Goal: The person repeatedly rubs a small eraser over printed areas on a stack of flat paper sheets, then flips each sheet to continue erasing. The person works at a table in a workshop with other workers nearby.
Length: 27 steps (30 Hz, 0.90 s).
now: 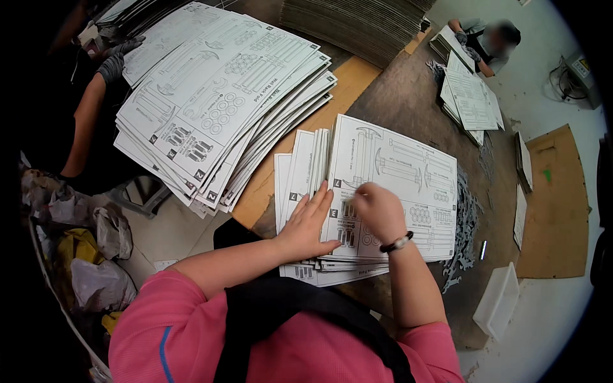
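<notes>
A stack of printed cardboard sheets (408, 153) with black line drawings of tools lies on the dark table before me. My left hand (308, 223) rests flat along the stack's left edge, fingers stretched and thumb out to the side. Above the top sheet, my right hand (382, 214) is curled, its fingertips smeared by motion; whatever it may hold is hidden. Left of this stack, more printed sheets (299, 163) stick out from under or beside it. Many small grey wrenches (469, 214) lie heaped along its right side.
A taller fanned stack of printed sheets (198, 83) stands at upper left, by a co-worker's gloved hand (113, 66). Brown cardboard (351, 25) is piled at the back. Another person (495, 48) handles sheets at far right. A white tray (497, 300) sits near the right edge; plastic bags (102, 284) lie lower left.
</notes>
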Each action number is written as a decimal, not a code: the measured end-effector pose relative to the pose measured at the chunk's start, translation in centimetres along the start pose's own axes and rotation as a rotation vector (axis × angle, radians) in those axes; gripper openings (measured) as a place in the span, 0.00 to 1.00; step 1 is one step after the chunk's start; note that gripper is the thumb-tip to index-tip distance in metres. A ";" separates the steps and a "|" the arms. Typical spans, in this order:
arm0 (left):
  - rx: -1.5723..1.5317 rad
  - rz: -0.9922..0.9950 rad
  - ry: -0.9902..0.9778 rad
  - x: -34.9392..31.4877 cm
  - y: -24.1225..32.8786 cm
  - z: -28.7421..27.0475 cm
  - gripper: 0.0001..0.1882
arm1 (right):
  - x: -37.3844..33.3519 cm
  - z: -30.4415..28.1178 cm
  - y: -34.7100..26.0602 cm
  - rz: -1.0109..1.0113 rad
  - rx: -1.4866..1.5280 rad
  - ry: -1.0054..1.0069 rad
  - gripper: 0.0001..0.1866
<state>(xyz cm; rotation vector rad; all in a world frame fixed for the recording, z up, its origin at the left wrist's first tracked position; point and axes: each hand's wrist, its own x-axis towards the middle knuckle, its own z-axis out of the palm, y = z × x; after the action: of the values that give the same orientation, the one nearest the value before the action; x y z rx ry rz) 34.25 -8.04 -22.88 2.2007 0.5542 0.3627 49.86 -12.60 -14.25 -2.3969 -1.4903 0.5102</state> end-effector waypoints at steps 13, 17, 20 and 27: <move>-0.033 -0.016 0.009 0.4 0.3 -0.5 0.50 | -0.6 0.2 3.9 0.278 0.566 0.079 0.11; -0.036 -0.007 0.013 0.2 0.3 -0.4 0.50 | -0.3 0.3 5.0 0.386 0.660 -0.018 0.11; -0.028 0.007 0.028 0.2 0.3 -0.1 0.50 | -0.2 0.0 3.5 0.193 0.379 0.066 0.11; -0.039 -0.004 0.025 0.3 0.4 -0.3 0.51 | -1.5 0.3 1.0 -0.119 -0.053 0.196 0.06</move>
<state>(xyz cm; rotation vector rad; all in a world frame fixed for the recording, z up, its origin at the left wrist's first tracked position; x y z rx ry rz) 34.44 -7.93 -22.35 2.1595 0.5607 0.3956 49.88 -14.33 -14.72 -2.3028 -1.5640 0.2057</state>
